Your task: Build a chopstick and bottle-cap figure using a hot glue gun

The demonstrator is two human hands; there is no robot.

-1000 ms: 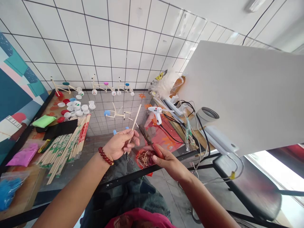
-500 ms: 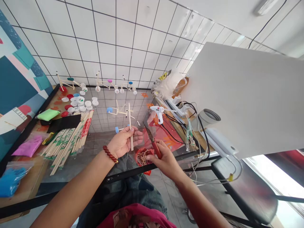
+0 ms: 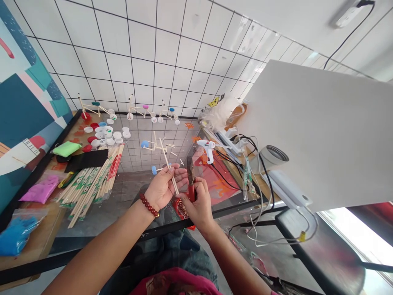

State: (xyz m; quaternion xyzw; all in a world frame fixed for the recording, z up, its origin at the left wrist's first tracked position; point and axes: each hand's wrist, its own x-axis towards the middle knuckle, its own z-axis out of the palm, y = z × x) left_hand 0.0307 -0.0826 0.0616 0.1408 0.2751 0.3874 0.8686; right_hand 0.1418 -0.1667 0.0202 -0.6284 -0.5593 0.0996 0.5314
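Note:
My left hand, with a red bead bracelet at its wrist, holds a pair of pale wooden chopsticks between thumb and palm, its other fingers loosely spread. My right hand is wrapped round the red handle of a knife; its dark, worn blade points away from me. The right thumb is close to the near ends of the chopsticks; whether it touches them I cannot tell. Below the hands, partly hidden, a red container holds short stick pieces. A stick frame with a blue cap lies beyond my left hand.
A white glue gun stands at the right beside cables. On the left lie wrapped chopsticks, loose bottle caps and bags of coloured clay. Stick models with cap wheels line the back edge. A large grey panel fills the right.
My right hand has moved left, bringing the knife close beside the left hand, its blade now more upright. The chopsticks have tilted, their far ends swinging left. The view has shifted slightly.

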